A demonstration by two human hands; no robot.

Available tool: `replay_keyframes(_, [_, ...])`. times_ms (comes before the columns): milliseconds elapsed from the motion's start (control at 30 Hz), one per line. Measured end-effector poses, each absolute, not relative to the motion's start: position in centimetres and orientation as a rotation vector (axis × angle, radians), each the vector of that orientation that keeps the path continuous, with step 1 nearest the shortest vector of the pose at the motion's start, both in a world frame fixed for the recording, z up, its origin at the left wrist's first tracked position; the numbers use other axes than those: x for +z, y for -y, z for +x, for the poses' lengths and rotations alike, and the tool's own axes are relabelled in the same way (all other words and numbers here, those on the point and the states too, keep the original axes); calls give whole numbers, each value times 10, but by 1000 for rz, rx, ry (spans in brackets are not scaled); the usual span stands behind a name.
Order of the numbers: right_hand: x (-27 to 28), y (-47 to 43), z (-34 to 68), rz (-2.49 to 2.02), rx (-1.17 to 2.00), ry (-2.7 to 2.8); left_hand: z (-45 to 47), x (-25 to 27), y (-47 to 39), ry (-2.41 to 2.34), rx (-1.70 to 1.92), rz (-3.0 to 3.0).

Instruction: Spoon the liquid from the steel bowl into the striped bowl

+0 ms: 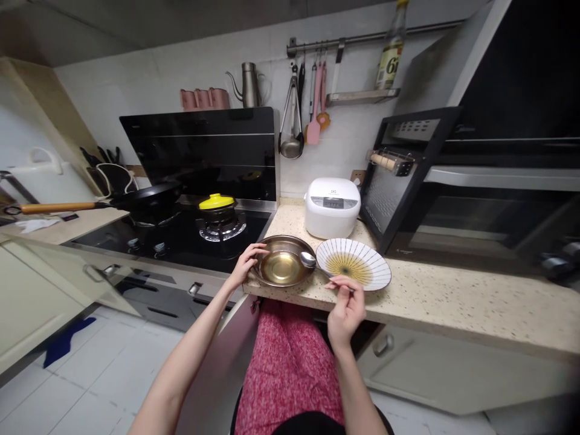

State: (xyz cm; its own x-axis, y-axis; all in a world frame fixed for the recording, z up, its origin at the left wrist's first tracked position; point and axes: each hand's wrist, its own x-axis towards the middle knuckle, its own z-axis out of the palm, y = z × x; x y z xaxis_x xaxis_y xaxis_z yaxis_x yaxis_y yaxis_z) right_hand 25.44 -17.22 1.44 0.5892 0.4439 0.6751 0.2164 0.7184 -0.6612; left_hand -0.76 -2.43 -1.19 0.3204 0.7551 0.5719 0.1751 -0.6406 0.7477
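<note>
A shallow metal bowl (283,240) with yellowish liquid in it sits near the counter's front edge. My left hand (247,264) grips its left rim, fingers reaching over the edge. Pinched in my right hand (347,308) is a metal spoon (308,260), whose head is over the right side of the bowl. Beside the bowl, partly under the spoon's handle, lies a white plate (375,261) with dark radiating lines and a yellowish middle. I cannot tell whether liquid lies in the spoon.
Behind the plate stands a white rice cooker (333,208). Left of the bowl is a black gas stove (190,235) with a yellow-lidded pot (216,202) and a wooden-handled wok (149,196). A dark rack (385,187) and an oven (480,217) stand at right. A cabinet door (235,320) hangs ajar below.
</note>
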Motion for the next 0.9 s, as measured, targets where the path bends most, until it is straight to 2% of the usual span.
replay_keyframes(367, [-2,167,209,-883,350,1203,-7,-9,26,-804,1331,2030])
replay_keyframes(900, [-14,155,205,-971,449,1187,-8,-11,23,-796,1347,2019])
